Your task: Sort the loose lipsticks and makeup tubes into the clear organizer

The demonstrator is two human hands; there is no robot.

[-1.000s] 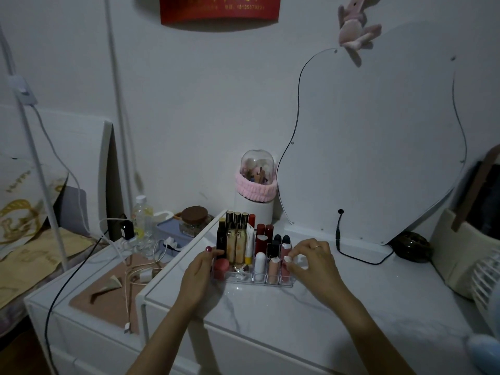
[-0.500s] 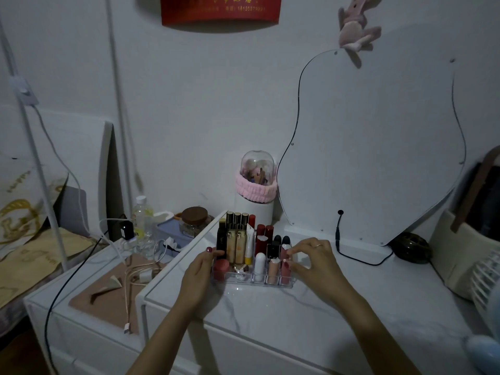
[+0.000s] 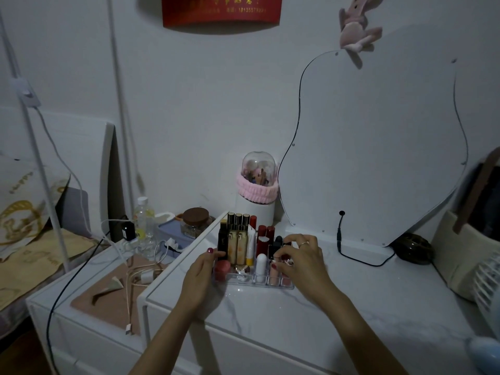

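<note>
The clear organizer [image 3: 288,286] stands on the white marble-look dresser top [image 3: 351,307]. Several lipsticks and makeup tubes stand upright in it: tall gold tubes [image 3: 237,246] and a black one at the back left, red lipsticks [image 3: 262,238] in the middle, a white tube [image 3: 261,262] at the front. My left hand [image 3: 198,277] holds the organizer's left end, thumb and forefinger by the black tube. My right hand [image 3: 301,262] sits over the right compartments, its curled fingertips pinching a lipstick there that they mostly hide.
Behind the organizer stands a white domed canister with a pink band [image 3: 255,192]. A curved mirror [image 3: 378,144] leans on the wall, its black cable [image 3: 351,257] lying on the top. A basket [image 3: 457,255] and fan [image 3: 487,285] stand right; a lower cabinet with cables [image 3: 132,280] lies left.
My right hand has shifted left, from the organizer's right edge to over its right compartments, and its fingers have closed on a lipstick. The left hand has stayed in place.
</note>
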